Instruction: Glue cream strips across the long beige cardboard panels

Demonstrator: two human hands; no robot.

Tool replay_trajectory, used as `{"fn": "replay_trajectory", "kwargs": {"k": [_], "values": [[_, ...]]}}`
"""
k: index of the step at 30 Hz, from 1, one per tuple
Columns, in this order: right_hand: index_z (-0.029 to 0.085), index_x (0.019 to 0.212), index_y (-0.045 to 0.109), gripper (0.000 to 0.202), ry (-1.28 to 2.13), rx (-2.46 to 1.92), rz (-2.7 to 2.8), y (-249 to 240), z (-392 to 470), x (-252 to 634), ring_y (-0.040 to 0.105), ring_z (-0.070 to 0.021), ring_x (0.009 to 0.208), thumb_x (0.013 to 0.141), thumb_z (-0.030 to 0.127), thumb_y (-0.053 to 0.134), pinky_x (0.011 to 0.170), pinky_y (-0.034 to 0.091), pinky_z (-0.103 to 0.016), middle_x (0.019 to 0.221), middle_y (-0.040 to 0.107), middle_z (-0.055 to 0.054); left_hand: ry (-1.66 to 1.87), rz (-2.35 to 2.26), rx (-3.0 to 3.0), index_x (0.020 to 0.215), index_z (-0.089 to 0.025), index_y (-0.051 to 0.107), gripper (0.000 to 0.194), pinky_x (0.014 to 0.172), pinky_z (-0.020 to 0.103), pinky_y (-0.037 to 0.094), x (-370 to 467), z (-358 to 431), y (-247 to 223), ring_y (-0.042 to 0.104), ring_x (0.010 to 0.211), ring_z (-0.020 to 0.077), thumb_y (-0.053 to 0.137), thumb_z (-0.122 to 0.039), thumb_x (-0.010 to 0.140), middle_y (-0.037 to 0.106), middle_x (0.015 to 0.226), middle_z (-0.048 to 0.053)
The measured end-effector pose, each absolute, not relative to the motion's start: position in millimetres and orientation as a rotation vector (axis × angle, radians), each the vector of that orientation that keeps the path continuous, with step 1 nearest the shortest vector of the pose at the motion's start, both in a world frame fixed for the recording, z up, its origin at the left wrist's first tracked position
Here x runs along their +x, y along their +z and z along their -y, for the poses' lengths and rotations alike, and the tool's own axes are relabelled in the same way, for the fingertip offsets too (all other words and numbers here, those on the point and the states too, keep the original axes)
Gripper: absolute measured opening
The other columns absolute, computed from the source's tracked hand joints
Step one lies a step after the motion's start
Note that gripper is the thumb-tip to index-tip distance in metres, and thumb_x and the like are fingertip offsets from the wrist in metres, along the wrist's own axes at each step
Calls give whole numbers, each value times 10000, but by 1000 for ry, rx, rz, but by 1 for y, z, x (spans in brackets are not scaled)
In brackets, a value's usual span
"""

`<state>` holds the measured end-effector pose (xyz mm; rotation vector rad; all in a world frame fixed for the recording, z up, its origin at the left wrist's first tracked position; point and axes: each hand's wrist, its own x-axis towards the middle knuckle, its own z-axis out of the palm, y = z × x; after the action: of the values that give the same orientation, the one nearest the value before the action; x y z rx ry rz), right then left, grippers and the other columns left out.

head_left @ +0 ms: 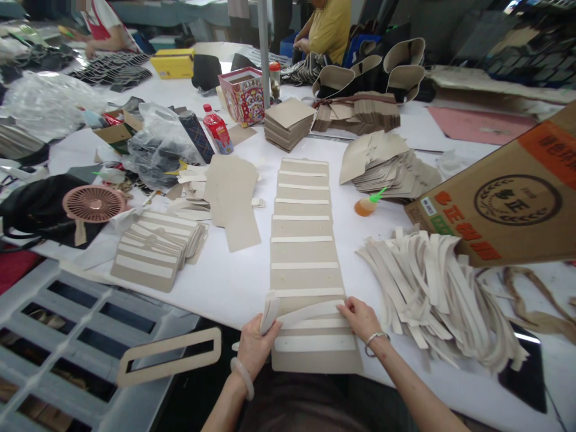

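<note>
A column of overlapping beige cardboard panels (pixel 303 252), each crossed by a white strip, runs away from me over the white table. My left hand (pixel 258 342), with a pale bangle on its wrist, grips a small bundle of white strips (pixel 270 309) at the column's left edge. One white strip (pixel 310 312) stretches from there across the near panels. At the right edge my right hand (pixel 361 319) pinches the far end of that strip between thumb and fingers. Right of it lies a large heap of loose pale strips (pixel 436 282).
A small glue bottle with a green tip (pixel 366 206) stands beyond the heap, near a printed cardboard box (pixel 504 198). Stacked striped panels (pixel 150 246) and a pink fan (pixel 94 203) lie at left. A grey plastic crate (pixel 85 336) is at lower left. Two people work across the table.
</note>
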<state>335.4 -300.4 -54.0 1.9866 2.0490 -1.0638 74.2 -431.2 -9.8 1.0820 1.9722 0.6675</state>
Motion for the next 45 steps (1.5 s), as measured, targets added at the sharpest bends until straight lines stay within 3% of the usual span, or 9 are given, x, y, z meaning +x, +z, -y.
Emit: {"fn": "replay_trajectory", "kwargs": {"k": [5,24,45], "values": [[210,600,453,257,-1083,1997,-2031,-52,300,335,516,-144,526,770,403,458,525,300,-230,521,558,18,593,-2045,1028,659,-170,584,384,583,224,381,71,426,-21,546,606,145,459,-516,769,618,613,20],[210,594,429,272,-1078,1998,-2029,-46,300,332,505,-133,490,781,407,444,526,298,-234,515,550,18,226,-2138,1001,891,-136,650,395,691,241,392,68,402,-22,618,816,198,443,-461,807,689,857,124],[211,595,447,263,-1098,2016,-2039,-52,302,335,501,-137,493,766,411,458,514,281,-234,516,552,17,164,-2147,1069,897,-146,624,409,682,235,389,66,403,-34,614,807,183,391,-475,826,683,848,108]]}}
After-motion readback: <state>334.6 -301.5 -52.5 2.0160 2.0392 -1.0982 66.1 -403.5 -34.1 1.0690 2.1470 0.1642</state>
